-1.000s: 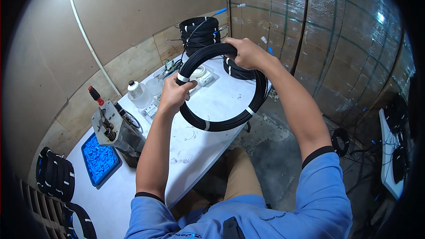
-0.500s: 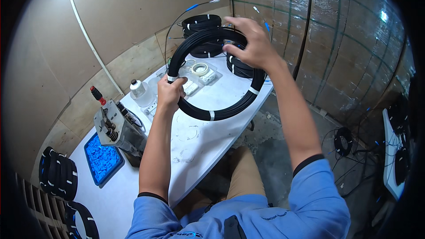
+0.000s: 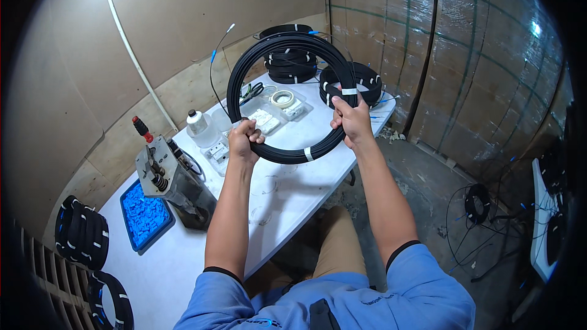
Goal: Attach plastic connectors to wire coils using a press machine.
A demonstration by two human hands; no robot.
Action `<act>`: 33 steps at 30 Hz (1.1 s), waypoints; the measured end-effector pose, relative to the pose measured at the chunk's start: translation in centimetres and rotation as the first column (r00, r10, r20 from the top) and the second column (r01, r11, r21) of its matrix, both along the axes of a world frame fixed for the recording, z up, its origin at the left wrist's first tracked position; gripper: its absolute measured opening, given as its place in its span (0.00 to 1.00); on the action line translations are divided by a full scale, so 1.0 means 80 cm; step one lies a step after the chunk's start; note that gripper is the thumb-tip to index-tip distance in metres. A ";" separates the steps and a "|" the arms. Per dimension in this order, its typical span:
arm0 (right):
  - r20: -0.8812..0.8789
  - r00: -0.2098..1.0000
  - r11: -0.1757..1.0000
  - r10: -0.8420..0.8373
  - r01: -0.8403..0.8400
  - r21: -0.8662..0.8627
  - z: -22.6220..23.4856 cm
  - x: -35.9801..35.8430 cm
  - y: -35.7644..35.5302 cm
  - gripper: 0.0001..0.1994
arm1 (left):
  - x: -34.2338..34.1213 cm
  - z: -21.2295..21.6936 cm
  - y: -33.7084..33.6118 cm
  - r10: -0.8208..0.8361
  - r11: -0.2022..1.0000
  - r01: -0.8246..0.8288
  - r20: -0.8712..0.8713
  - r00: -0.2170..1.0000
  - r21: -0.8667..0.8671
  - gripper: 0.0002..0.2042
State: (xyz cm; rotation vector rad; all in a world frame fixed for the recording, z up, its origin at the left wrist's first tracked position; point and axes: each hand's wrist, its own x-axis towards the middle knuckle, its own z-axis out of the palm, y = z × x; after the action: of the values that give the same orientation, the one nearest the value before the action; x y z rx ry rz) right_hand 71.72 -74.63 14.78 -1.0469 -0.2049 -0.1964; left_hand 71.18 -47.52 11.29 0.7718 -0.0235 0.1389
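Left hand (image 3: 244,140) and right hand (image 3: 351,123) | fingers closed around black taped cable coil (image 3: 287,98) | held upright above white table (image 3: 287,189), opposite sides keeping loops together.

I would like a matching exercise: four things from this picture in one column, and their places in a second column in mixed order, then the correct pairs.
Things:
1. black cable coil
2. blue tray
3. clear bottle
4. roll of tape

Places:
A. on the table, left of the grey machine
B. held up by the left hand and right hand
C. in the clear box, seen through the coil
D. on the table, beyond the machine

Pairs: 1-B, 2-A, 3-D, 4-C
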 end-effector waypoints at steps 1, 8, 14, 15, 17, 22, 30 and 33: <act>-0.004 1.000 1.000 0.001 0.000 0.008 0.003 -0.002 0.002 0.13 | -0.003 -0.001 -0.001 0.003 1.000 -0.003 0.007 1.000 0.006 0.14; -0.036 0.990 0.973 0.134 -0.125 0.193 -0.038 0.031 -0.018 0.15 | -0.030 0.029 -0.022 0.046 0.987 -0.056 0.072 0.996 0.148 0.13; -0.020 0.994 0.967 0.108 -0.100 0.236 -0.056 0.031 -0.015 0.16 | -0.037 0.041 -0.030 0.119 0.954 -0.140 0.093 0.989 0.266 0.14; -0.024 0.994 0.967 0.107 -0.098 0.234 -0.053 0.028 -0.015 0.16 | -0.033 0.039 -0.028 0.121 0.957 -0.138 0.083 0.989 0.255 0.14; -0.007 0.997 0.975 0.083 -0.080 0.205 -0.048 0.023 -0.014 0.15 | -0.026 0.030 -0.022 0.117 0.966 -0.129 0.068 0.991 0.225 0.14; 0.036 0.998 0.988 0.054 -0.059 0.142 -0.050 0.009 -0.014 0.16 | -0.019 0.006 -0.014 0.084 0.978 -0.094 0.061 0.995 0.187 0.14; 0.074 0.997 0.991 0.034 -0.024 -0.131 -0.025 0.030 -0.040 0.17 | -0.029 -0.002 -0.004 0.083 0.975 -0.095 0.072 0.994 0.199 0.12; 0.129 0.989 0.958 0.070 -0.030 -0.286 0.003 0.029 -0.054 0.24 | -0.038 -0.005 0.000 0.033 0.954 -0.055 0.081 0.996 0.293 0.14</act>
State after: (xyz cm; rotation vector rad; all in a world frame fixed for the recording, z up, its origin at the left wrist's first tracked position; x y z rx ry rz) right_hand 74.06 -78.92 15.00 -1.3130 -0.3931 -0.1973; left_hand 68.14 -47.52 10.86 1.0664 -0.1000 0.2100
